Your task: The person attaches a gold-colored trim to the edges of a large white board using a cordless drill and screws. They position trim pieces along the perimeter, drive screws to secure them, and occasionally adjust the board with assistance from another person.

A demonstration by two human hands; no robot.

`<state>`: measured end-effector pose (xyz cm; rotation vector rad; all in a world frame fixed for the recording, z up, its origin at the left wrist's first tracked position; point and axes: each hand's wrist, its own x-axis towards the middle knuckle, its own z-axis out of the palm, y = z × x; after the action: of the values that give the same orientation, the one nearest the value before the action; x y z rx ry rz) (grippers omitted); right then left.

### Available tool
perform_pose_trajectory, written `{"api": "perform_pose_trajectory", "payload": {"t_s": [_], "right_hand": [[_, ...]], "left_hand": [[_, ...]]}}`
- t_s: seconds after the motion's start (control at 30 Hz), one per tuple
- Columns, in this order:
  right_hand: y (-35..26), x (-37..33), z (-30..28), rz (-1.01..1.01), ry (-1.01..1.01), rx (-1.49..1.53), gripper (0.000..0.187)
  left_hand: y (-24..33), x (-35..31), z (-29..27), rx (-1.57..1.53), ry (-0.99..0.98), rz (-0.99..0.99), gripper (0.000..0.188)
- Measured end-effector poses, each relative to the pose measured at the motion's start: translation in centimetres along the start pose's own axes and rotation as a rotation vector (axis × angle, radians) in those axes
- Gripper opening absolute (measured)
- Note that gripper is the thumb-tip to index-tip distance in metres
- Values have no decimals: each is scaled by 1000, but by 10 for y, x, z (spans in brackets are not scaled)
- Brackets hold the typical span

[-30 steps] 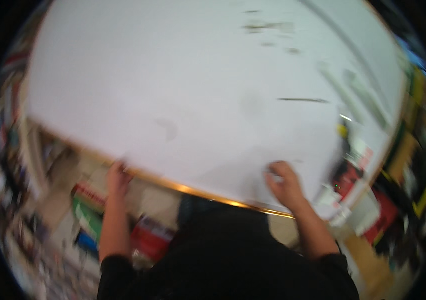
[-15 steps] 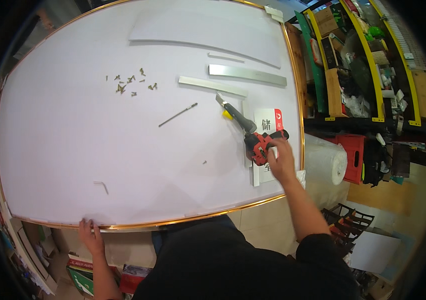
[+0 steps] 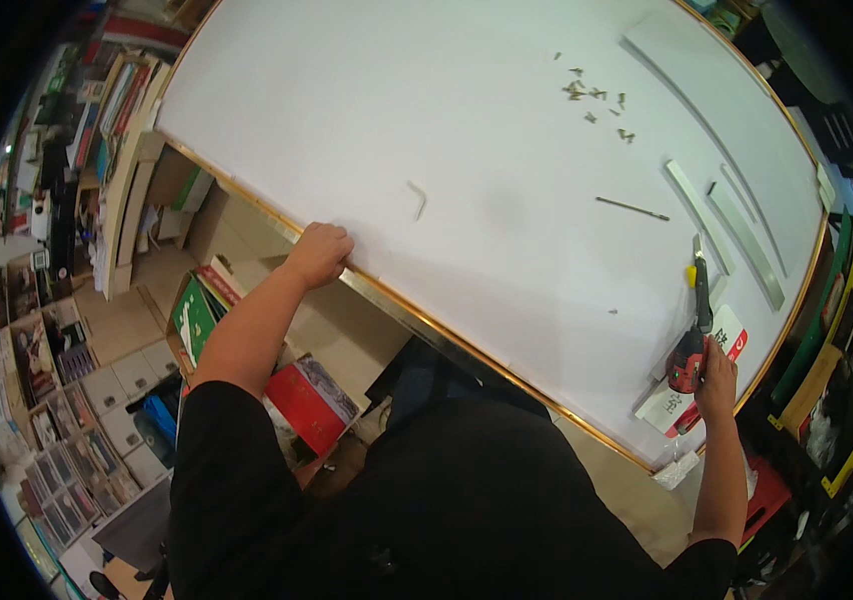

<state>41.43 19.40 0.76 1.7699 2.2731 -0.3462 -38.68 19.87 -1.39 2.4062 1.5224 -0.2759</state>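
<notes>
My right hand [image 3: 716, 378] is closed around a red and black cordless drill [image 3: 685, 362] near the right end of the white tabletop [image 3: 396, 90]. Just beyond the drill lies a black utility knife [image 3: 701, 285] with its blade out, beside a small yellow piece [image 3: 691, 276]. My left hand [image 3: 321, 252] grips the table's gold-edged near rim, fingers curled over it. An L-shaped hex key [image 3: 419, 200] rests a short way in from that hand. A long drill bit [image 3: 632, 208] and a single small screw [image 3: 613, 311] lie left of the knife.
Several loose screws [image 3: 586, 92] are scattered at the far side. Metal strips [image 3: 746, 245] and a long white panel [image 3: 706, 95] lie toward the right edge. Under the drill is a red-and-white sign [image 3: 661, 408]. Boxes [image 3: 311, 405] stand below the near rim; crowded shelves [image 3: 56, 340] fill the left.
The view has swung left, so the tabletop appears shifted right and tilted. My right hand has stayed with the drill, which appears turned. My left hand remains on the near rim.
</notes>
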Motion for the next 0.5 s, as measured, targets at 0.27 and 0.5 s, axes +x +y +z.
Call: {"api": "perform_pose_trajectory", "payload": {"t_s": [0.27,0.5], "right_hand": [[-13,-3,-16,-119,60,57,84],[-118,-14,-43,242,-114,1203,89]], "left_hand": [[-2,-11,-11,-232,59,-53,20],[-21,-7,1,-440,68,-43,17]]}}
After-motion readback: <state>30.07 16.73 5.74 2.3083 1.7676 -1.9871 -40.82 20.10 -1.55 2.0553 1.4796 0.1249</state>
